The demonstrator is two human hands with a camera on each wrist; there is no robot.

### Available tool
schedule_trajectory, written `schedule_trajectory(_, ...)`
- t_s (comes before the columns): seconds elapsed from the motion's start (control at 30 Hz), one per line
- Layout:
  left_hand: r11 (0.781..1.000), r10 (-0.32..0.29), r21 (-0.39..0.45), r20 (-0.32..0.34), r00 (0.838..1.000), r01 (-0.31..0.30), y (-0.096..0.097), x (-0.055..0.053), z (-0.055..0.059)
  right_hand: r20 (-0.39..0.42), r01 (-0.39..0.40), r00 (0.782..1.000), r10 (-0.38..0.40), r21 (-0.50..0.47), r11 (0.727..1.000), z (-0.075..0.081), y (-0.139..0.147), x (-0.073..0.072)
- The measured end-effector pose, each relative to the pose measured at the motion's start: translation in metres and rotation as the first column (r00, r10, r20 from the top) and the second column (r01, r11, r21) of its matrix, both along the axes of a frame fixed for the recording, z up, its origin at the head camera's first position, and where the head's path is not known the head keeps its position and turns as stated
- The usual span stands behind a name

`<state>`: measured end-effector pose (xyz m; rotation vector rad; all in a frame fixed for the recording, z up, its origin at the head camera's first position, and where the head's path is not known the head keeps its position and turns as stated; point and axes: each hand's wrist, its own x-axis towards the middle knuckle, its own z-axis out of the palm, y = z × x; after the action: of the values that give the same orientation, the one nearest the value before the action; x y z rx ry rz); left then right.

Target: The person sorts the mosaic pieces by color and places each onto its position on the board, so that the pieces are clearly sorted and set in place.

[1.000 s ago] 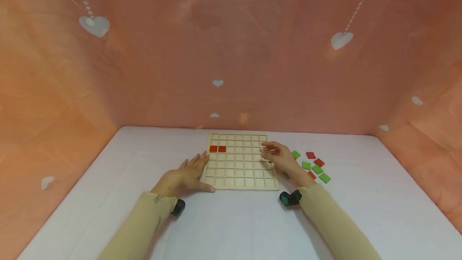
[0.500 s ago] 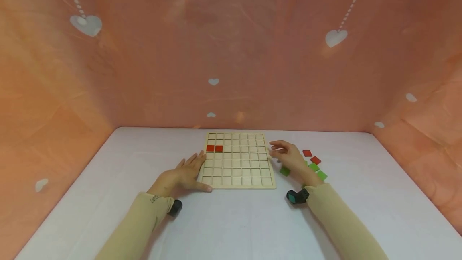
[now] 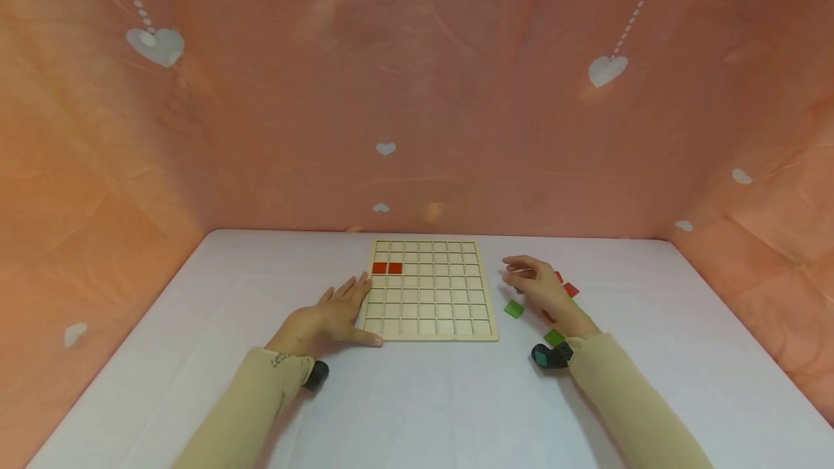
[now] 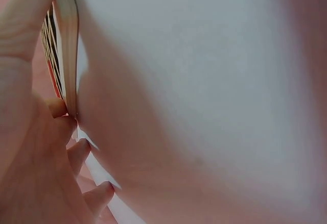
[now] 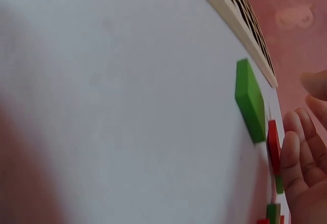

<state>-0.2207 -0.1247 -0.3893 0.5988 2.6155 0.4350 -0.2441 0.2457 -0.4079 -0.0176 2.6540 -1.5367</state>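
On the white table (image 3: 430,396), a pale wooden board (image 3: 428,310), gridded into shallow cells. Holds two red tiles (image 3: 379,268) side by side in the leftmost cells of the third row from the far edge. Beyond its right side, loose green tiles (image 3: 514,309) and loose red tiles (image 3: 571,289), thin, square, plain-coloured, scattered, partly hidden by the right hand (image 3: 541,295): fingers loosely bent, thumb apart. Against the left edge, the left hand (image 3: 329,318): fingers spread wide.
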Motion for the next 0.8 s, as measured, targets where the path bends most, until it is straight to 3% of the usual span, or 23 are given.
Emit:
schedule_trajectory(0.17,1.000,0.008,0.013,-0.007,1.000,-0.008,0.000,0.001,0.000,0.011,0.019,1.000,-0.020,0.037,0.999,0.001,0.004,0.001)
schedule_trajectory(0.5,1.000,0.010,0.011,-0.007,1.000,-0.010,0.001,0.001,0.001,-0.049,0.012,0.999,-0.006,0.123,0.992,0.001,0.010,0.004)
schedule_trajectory(0.8,1.000,0.011,0.015,-0.019,1.000,-0.011,0.001,0.002,0.000,0.009,0.000,1.000,-0.002,0.170,0.985,0.002,0.015,0.005)
